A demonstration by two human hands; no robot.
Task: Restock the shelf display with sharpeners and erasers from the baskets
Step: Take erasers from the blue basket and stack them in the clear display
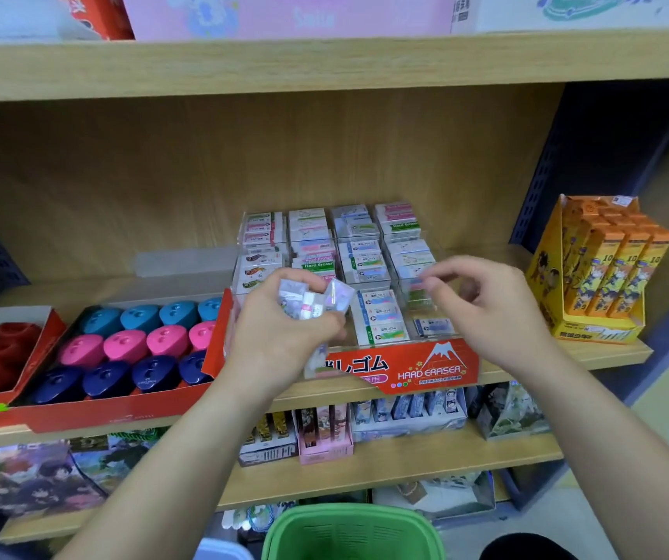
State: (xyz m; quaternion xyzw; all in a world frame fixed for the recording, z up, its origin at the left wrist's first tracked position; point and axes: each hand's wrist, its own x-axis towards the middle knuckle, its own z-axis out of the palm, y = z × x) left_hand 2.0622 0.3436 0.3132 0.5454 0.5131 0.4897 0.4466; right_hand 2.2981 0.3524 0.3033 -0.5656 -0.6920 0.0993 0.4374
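Gripping erasers, the left hand overlaps a "HARD ERASER" display

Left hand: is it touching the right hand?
Apart. Head view: the left hand grips a bunch of erasers; eraser display shows in the gap before the right hand.

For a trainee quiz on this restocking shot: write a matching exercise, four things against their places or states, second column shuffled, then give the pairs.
Column one
1. left hand
2. green basket
3. orange box
4. pink sharpeners

Column two
A. at the right end of the shelf
B. middle row of the red tray
C. grips a bunch of erasers
D. at the bottom of the picture

Pairs: 1-C; 2-D; 3-A; 4-B
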